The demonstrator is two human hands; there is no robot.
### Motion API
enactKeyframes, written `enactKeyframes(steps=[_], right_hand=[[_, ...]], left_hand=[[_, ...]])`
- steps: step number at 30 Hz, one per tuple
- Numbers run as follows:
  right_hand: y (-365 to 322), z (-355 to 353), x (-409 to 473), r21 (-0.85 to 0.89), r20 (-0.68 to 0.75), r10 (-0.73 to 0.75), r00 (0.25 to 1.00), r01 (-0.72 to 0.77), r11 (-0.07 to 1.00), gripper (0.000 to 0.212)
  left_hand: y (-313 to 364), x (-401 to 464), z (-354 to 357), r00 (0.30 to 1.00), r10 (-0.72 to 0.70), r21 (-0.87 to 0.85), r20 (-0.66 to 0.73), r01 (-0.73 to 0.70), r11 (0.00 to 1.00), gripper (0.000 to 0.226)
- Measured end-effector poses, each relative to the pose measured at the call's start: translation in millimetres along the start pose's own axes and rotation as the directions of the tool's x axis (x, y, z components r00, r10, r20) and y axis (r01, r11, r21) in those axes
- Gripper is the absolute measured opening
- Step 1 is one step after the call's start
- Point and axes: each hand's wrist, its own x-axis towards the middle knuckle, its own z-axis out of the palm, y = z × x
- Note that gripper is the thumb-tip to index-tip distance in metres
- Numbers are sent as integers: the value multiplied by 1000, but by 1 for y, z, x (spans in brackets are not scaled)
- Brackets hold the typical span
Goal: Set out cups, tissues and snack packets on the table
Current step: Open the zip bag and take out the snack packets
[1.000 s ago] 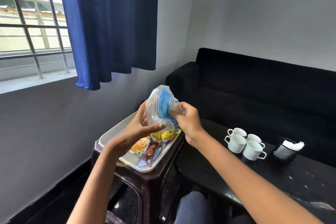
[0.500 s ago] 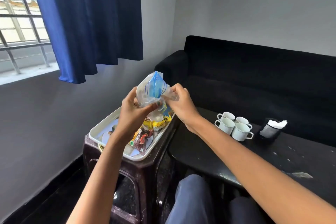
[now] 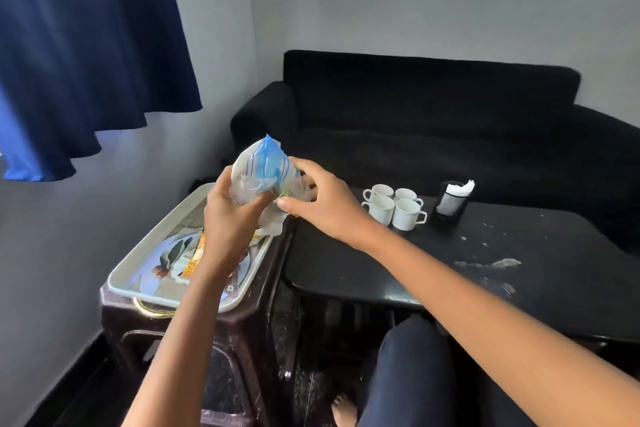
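I hold a clear plastic bag with blue print (image 3: 260, 170) in the air above the tray's far end. My left hand (image 3: 231, 218) grips its lower left side and my right hand (image 3: 322, 199) pinches its right edge. Under my left forearm, orange snack packets (image 3: 194, 260) lie on the white tray (image 3: 138, 270), partly hidden. On the black table (image 3: 485, 270), several white cups (image 3: 393, 206) stand in a tight cluster. Beside them on the right is a black holder with white tissues (image 3: 452, 199).
The tray rests on a dark brown plastic stool (image 3: 242, 340) that touches the table's left edge. A black sofa (image 3: 450, 121) runs behind the table. A blue curtain (image 3: 86, 45) hangs at the upper left. My knee (image 3: 408, 374) is under the table's near edge.
The view has swung right and the window has left the frame. Both hands have carried the bag slightly right, toward the table's corner, still gripping it.
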Motion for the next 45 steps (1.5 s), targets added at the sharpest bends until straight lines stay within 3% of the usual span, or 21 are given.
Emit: enactKeyframes(steps=[7,12,27,45], right_hand=[[11,-27,-12,-21,-213,1,977,-6,1000,49],[26,-48,-20,-58,-301,10,954,-29,998,36],[90,-121,-57,-10,-422,125,898,-143,990,20],[172,-248,-165,-27,-603,280,747,-370,929,17]], left_hand=[[16,-6,26,979,-35,-217,200,79,973,28],[18,-10,44,937,-142,-329,320,250,911,32],[22,-39,134,890,-144,-267,433,279,922,22],[38,-98,307,683,-143,-216,717,413,885,18]])
